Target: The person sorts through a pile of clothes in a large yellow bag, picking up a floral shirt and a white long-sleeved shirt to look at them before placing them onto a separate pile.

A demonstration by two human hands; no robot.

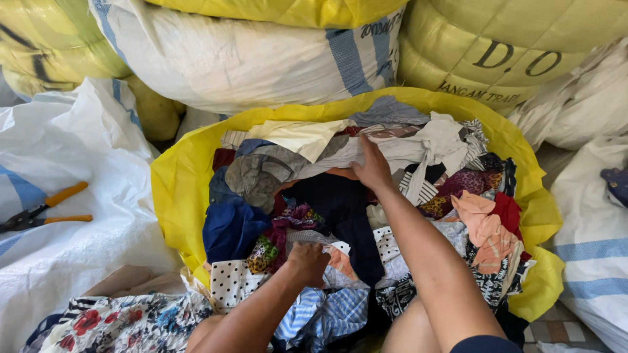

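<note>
Both hands work inside a wide yellow sack (176, 189) packed with mixed clothing. The left hand (307, 261) is clenched on a bunch of patterned cloth (288, 225) at the near side of the heap, knuckles up, fingers buried in the fabric. The right hand (371, 167) reaches farther in and grips a pale grey-white garment (392, 149) that lies stretched across the pile just beyond its fingers.

The garments are tangled and layered, so a pull on either piece could likely drag its neighbours along and spill them over the sack's low rim; the dark blue cloth (229, 229) to the left of the left hand lies closest to that edge. A hard tug on the pale garment, pinned under other pieces, could also strain or tear it.

There is no table: the sack sits on the floor, hemmed in by large woven bales in white and yellow (261, 59) beyond the hands. Far to the left, orange-handled pliers (46, 209) lie on a white sack (78, 144). A flowered fabric (124, 323) lies near the left forearm, and tiled floor (556, 330) shows by the right elbow.
</note>
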